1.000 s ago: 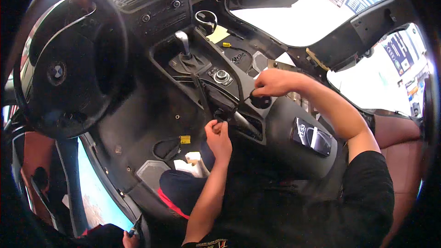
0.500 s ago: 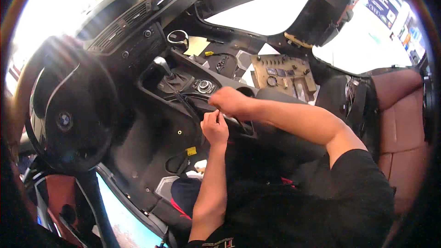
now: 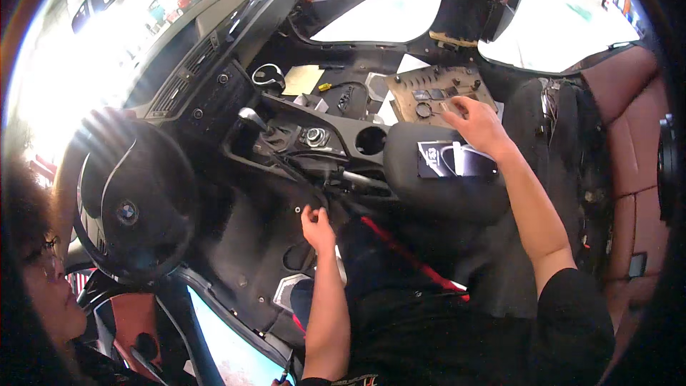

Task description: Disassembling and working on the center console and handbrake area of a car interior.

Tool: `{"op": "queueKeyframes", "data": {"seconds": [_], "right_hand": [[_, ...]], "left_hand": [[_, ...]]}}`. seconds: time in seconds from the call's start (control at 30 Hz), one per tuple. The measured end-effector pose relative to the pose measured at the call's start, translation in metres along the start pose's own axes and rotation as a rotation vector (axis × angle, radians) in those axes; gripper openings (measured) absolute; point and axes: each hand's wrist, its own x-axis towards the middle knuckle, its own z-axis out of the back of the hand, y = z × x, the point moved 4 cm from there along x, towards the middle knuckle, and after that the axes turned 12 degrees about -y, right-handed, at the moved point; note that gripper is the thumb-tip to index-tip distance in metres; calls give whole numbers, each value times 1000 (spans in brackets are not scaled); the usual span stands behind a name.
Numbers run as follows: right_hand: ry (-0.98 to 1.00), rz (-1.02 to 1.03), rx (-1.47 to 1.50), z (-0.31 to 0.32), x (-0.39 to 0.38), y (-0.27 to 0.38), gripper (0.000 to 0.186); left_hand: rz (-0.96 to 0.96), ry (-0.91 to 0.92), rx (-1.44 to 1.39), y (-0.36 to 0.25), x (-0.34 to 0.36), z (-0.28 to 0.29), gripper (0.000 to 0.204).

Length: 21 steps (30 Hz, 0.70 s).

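My right hand reaches over a tan board that holds several small dark and metal parts. Its thumb and fingertips come together at the board's near edge; whatever lies between them is too small to name. Low over the dark floor, beside the centre console, hangs my left hand. Its fingers are loosely bent and apart, with nothing visible in them. The console carries a gear lever with its surround lifted, a round control knob, and a handbrake lever nearest my left hand.
A dark flat rectangular item with a pale picture lies on the armrest. A steering wheel stands left. Another person is at the left edge. Beyond the console are a yellow connector and a paper sheet. A red-brown seat is right.
My hands were together over the console and have parted. The right moved right to the tan board, uncovering the armrest; the left dropped down and its fingers loosened. The view shifted, showing another person.
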Motion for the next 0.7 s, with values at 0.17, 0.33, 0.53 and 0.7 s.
{"op": "queueKeyframes", "data": {"seconds": [0.17,0.33,0.53,0.7], "right_hand": [[-117,-119,213,-1,-7,-40,46],[-79,-148,201,-8,-4,-42,43],[45,-137,89,3,-4,-31,42],[-116,-8,-149,3,-8,-31,34]], "left_hand": [[-305,-53,163,-38,28,-28,44],[-127,190,404,-73,60,-37,27],[-510,149,393,-102,61,-28,24],[-422,162,285,-92,59,-34,25]]}}
